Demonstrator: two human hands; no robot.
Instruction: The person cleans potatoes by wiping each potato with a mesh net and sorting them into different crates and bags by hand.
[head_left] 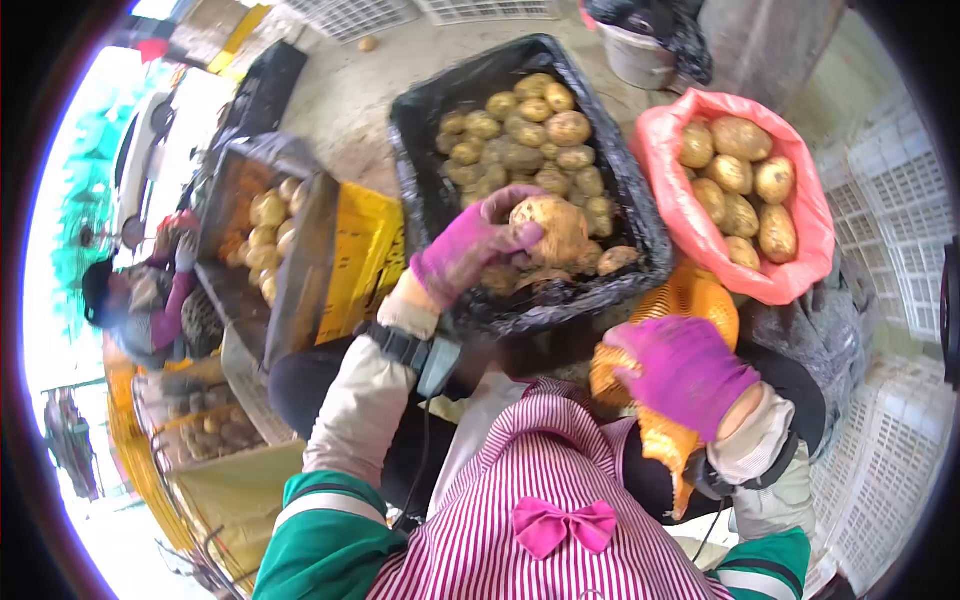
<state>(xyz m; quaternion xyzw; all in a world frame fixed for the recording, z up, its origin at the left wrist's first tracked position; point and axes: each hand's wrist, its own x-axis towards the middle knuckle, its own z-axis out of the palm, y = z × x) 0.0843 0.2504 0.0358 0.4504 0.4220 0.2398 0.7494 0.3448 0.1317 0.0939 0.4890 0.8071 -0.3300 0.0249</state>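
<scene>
My left hand [478, 245], in a purple glove, is closed around a large potato [552, 228] above the near part of a crate lined with black plastic [415, 150]. Smaller potatoes [520, 130] fill much of that crate. Lower right, my right hand [685, 375], also gloved in purple, grips an orange mesh bag [665, 440]. Part of the mesh rises behind the hand, and the rest hangs down over my leg. What the mesh holds, if anything, is hidden.
A pink bag of potatoes [655, 130] stands at the right. White crates [900, 220] line the right side. To the left are a yellow crate [365, 240] and a dark-lined one with potatoes [265, 225]. Another person [150, 300] sits at far left. A bucket [635, 60] stands behind.
</scene>
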